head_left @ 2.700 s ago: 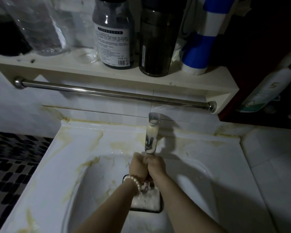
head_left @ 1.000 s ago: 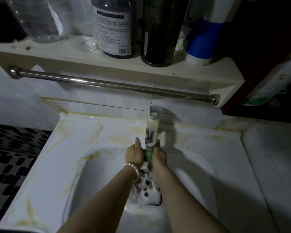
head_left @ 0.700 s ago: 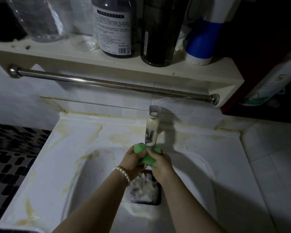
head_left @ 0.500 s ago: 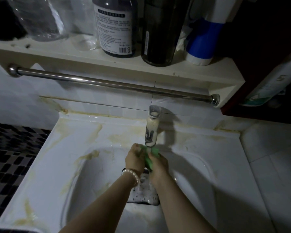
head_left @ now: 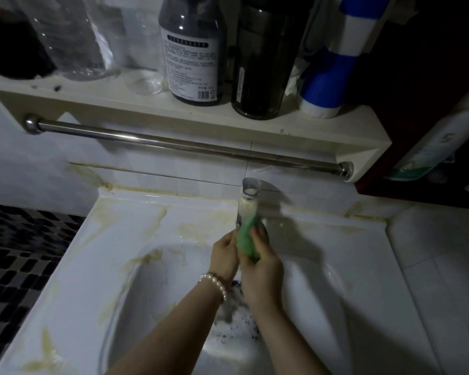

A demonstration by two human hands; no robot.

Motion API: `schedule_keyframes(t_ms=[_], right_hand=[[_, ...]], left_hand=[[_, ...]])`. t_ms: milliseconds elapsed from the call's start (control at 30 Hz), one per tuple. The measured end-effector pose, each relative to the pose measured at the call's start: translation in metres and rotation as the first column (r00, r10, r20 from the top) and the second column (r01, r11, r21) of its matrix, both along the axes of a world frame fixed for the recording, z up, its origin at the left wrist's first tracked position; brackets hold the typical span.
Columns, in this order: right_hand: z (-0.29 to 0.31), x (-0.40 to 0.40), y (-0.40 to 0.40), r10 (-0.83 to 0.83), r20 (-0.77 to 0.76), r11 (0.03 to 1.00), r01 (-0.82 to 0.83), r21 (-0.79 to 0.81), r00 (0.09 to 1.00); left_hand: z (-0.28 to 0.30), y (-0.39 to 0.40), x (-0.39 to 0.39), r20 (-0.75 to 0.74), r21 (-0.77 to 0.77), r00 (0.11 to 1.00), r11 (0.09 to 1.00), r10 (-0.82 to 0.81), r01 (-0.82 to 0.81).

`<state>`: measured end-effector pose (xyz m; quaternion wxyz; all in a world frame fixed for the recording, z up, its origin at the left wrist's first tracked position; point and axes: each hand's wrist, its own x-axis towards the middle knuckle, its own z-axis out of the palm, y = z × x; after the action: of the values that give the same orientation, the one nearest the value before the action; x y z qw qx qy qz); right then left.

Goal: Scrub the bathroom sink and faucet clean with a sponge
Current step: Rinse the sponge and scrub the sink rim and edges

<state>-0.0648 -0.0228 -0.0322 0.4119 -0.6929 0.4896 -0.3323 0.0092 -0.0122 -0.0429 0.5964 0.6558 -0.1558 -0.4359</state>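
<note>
Head view: both forearms reach forward from the bottom edge over the basin of the sink (head_left: pixel 98 266) and meet below the faucet (head_left: pixel 248 204). The left hand (head_left: pixel 224 257), with a pearl bracelet (head_left: pixel 214 282) at the wrist, is raised with its back toward the camera. The right hand (head_left: pixel 261 266) sits just beside it, touching it along the inner edge.

Fingers: the right-hand fingers are curled round a green sponge (head_left: pixel 245 238) and grip it. The left-hand fingers are curled against the sponge's left side and pinch it from there. The upper end of the sponge touches the lower part of the faucet spout. Motion blur hides the individual fingertips.

Surface and room: the sink is white with yellow-brown stains along its rear ledge, left rim and basin wall. Foam lies around the drain (head_left: pixel 236 328) below the wrists. A metal towel bar (head_left: pixel 187 146) runs across the tiled wall above the faucet. The shelf (head_left: pixel 255 131) over it carries clear bottles, a dark labelled bottle (head_left: pixel 191 50), a second dark bottle (head_left: pixel 266 55) and a blue-and-white container (head_left: pixel 333 71). A white bottle (head_left: pixel 439 147) stands at the far right. Dark checkered floor tiles (head_left: pixel 19 255) lie to the left of the sink.
</note>
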Motion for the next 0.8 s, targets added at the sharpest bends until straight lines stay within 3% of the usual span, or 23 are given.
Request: schedule_keyframes(t_ms=[67, 200, 333, 433, 533, 600, 667, 733, 800], right_hand=[[-0.006, 0.002, 0.004, 0.148, -0.134, 0.98, -0.164, -0.116, 0.98], [-0.003, 0.014, -0.036, 0.247, -0.413, 0.959, -0.281, -0.024, 0.877], [0.003, 0.021, -0.054, 0.233, -0.378, 0.969, -0.246, 0.016, 0.896], [-0.01, -0.003, -0.021, 0.303, -0.353, 0.927, -0.36, -0.107, 0.885], [-0.009, -0.004, -0.033, 0.347, -0.427, 0.899, -0.426, -0.104, 0.835], [0.003, 0.015, -0.055, 0.333, -0.474, 0.921, -0.388, -0.021, 0.816], [0.011, 0.028, -0.065, 0.296, -0.503, 0.931, -0.363, -0.038, 0.812], [0.005, 0.023, -0.057, 0.297, -0.387, 0.944, -0.33, -0.02, 0.873], [-0.01, 0.002, -0.029, 0.252, -0.091, 0.968, -0.25, 0.034, 0.963]], left_hand=[[-0.003, 0.004, 0.004, -0.059, -0.004, 0.998, 1.0, 0.027, -0.028], [0.003, 0.006, 0.002, -0.18, 0.039, 0.983, 0.998, -0.043, 0.051], [0.012, 0.003, 0.002, -0.183, 0.059, 0.983, 0.998, -0.01, 0.021], [0.012, 0.004, 0.004, -0.209, 0.068, 0.978, 0.998, 0.023, -0.009], [0.012, 0.004, 0.003, -0.273, 0.113, 0.961, 0.994, 0.045, -0.015], [0.012, 0.003, 0.002, -0.291, 0.13, 0.956, 0.991, 0.033, 0.005], [0.013, 0.001, 0.003, -0.282, 0.149, 0.959, 0.989, 0.031, 0.012], [0.015, 0.0, 0.007, -0.244, 0.159, 0.969, 0.987, 0.033, 0.006], [0.017, -0.002, 0.011, -0.176, 0.166, 0.983, 0.986, 0.05, -0.02]])
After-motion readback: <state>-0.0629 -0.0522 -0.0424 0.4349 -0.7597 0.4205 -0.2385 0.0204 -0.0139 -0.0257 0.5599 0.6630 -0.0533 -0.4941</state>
